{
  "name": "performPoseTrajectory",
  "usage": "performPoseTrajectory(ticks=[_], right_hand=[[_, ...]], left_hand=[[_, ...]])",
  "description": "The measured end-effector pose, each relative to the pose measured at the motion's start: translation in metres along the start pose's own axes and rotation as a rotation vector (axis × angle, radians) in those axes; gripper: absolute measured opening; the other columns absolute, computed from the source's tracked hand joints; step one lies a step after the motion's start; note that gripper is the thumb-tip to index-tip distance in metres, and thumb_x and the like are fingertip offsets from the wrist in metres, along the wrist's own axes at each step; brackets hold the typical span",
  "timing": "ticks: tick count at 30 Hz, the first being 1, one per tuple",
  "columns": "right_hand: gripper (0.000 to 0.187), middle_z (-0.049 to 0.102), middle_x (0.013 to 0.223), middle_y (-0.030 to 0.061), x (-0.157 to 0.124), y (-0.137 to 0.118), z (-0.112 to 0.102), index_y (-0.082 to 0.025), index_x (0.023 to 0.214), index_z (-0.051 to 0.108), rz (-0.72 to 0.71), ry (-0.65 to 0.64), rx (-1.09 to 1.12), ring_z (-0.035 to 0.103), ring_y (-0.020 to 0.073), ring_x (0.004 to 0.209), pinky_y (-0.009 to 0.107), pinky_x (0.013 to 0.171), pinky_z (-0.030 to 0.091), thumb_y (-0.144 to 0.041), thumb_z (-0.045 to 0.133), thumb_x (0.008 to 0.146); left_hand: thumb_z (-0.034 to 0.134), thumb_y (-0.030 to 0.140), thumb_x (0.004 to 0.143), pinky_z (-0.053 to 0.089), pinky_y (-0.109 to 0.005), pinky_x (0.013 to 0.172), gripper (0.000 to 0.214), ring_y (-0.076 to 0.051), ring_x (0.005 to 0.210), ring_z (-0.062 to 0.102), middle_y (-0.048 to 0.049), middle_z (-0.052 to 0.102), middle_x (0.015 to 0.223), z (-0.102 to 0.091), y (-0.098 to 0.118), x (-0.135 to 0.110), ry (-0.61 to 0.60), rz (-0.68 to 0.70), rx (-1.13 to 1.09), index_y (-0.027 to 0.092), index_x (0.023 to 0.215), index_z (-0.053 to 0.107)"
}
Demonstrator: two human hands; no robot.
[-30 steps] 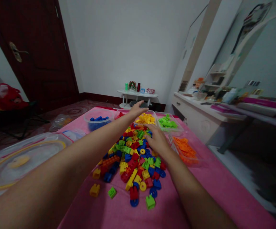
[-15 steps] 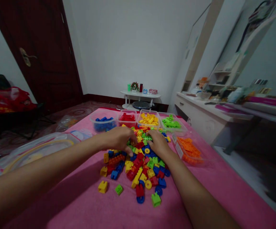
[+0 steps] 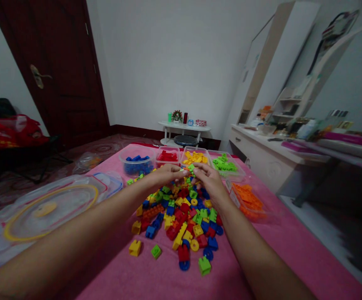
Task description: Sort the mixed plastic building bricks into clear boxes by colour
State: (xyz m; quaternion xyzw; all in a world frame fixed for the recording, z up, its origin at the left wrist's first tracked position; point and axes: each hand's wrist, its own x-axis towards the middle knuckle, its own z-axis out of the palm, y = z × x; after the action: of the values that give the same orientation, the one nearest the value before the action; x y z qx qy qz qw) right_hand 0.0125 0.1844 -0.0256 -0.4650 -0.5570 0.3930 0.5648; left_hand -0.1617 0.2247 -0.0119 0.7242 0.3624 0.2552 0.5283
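Note:
A heap of red, blue, yellow, green and orange toy bricks lies on a pink cloth. Above its far end my left hand and my right hand meet, fingers pinched together on a small green brick piece held between them. Behind the hands stand clear tubs sorted by colour: blue bricks, red bricks, yellow bricks, green bricks. An orange-brick tub sits to the right of my right wrist.
A clear lid with a yellow ring lies at the left on the cloth. A white desk crowded with items runs along the right. A small white side table stands by the far wall, a dark door at the left.
My left hand drew back from the far tubs to the heap, and both hands have now risen off the bricks and come together on a green piece.

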Motion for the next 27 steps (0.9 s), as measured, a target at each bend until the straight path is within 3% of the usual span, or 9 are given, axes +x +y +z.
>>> performPoseTrajectory(ticks=[5,11,15,17,20,23,25,27], right_hand=[[0.038,0.064,0.073,-0.0005,-0.002,0.004,0.006,-0.017,0.101,0.063,0.011,-0.059,0.050,0.056,0.0091,0.052,0.020,0.045,0.046,-0.036,0.067,0.068],[0.042,0.062,0.060,-0.0024,-0.003,0.012,0.013,-0.017,0.112,0.061,-0.041,-0.173,-0.136,0.055,0.0110,0.046,0.022,0.043,0.045,-0.031,0.065,0.072],[0.034,0.065,0.067,-0.0007,-0.006,0.011,0.019,-0.017,0.103,0.066,-0.137,-0.164,-0.220,0.054,0.0105,0.047,0.023,0.045,0.046,-0.028,0.067,0.071],[0.033,0.064,0.063,-0.0014,-0.007,0.006,0.018,-0.016,0.100,0.067,-0.128,-0.097,-0.201,0.053,0.0103,0.045,0.022,0.044,0.045,-0.030,0.069,0.070],[0.037,0.058,0.052,-0.0047,-0.004,-0.003,0.008,-0.017,0.102,0.064,-0.081,0.089,-0.055,0.051,0.0087,0.042,0.018,0.041,0.041,-0.036,0.071,0.070],[0.033,0.063,0.065,-0.0035,0.014,-0.011,-0.015,-0.018,0.093,0.061,-0.026,0.292,0.209,0.055,0.0066,0.048,0.015,0.043,0.044,-0.034,0.073,0.067],[0.023,0.063,0.069,-0.0030,0.036,-0.014,-0.037,-0.018,0.085,0.058,0.057,0.397,0.306,0.058,0.0064,0.053,0.014,0.047,0.047,-0.027,0.072,0.068],[0.012,0.058,0.062,-0.0037,0.063,-0.014,-0.059,-0.018,0.079,0.054,0.132,0.478,0.225,0.059,0.0066,0.054,0.015,0.050,0.050,-0.021,0.065,0.075]], left_hand=[[0.053,0.067,0.072,0.033,-0.020,0.047,0.053,-0.009,0.053,0.047,0.0001,0.056,0.065,0.017,-0.011,0.006,0.077,-0.021,-0.178,0.015,0.070,0.056],[0.039,0.075,0.075,0.029,-0.023,0.044,0.066,-0.008,0.040,0.038,-0.0002,0.048,0.046,0.020,-0.015,0.003,0.128,-0.011,-0.036,0.014,0.052,0.052],[0.028,0.074,0.080,0.026,-0.023,0.044,0.072,-0.008,0.038,0.034,-0.0003,0.045,0.041,0.018,-0.016,0.002,0.160,0.017,0.048,0.014,0.048,0.053],[0.026,0.072,0.082,0.028,-0.023,0.045,0.074,-0.009,0.039,0.037,-0.0005,0.045,0.041,0.016,-0.016,0.003,0.209,0.068,0.092,0.013,0.050,0.057],[0.026,0.065,0.086,0.032,-0.023,0.050,0.070,-0.011,0.046,0.046,-0.0013,0.051,0.046,0.011,-0.013,0.001,0.404,0.201,0.161,0.012,0.060,0.064],[0.030,0.056,0.090,0.036,-0.024,0.059,0.061,-0.014,0.061,0.056,-0.0032,0.061,0.060,0.006,-0.016,-0.001,0.623,0.297,0.274,0.013,0.068,0.068],[0.032,0.051,0.090,0.039,-0.024,0.065,0.055,-0.016,0.069,0.059,-0.0036,0.066,0.070,0.004,-0.024,0.000,0.666,0.322,0.325,0.014,0.073,0.069],[0.033,0.048,0.091,0.039,-0.025,0.067,0.052,-0.016,0.073,0.059,-0.0037,0.067,0.074,0.004,-0.033,0.003,0.655,0.315,0.349,0.015,0.076,0.070]])
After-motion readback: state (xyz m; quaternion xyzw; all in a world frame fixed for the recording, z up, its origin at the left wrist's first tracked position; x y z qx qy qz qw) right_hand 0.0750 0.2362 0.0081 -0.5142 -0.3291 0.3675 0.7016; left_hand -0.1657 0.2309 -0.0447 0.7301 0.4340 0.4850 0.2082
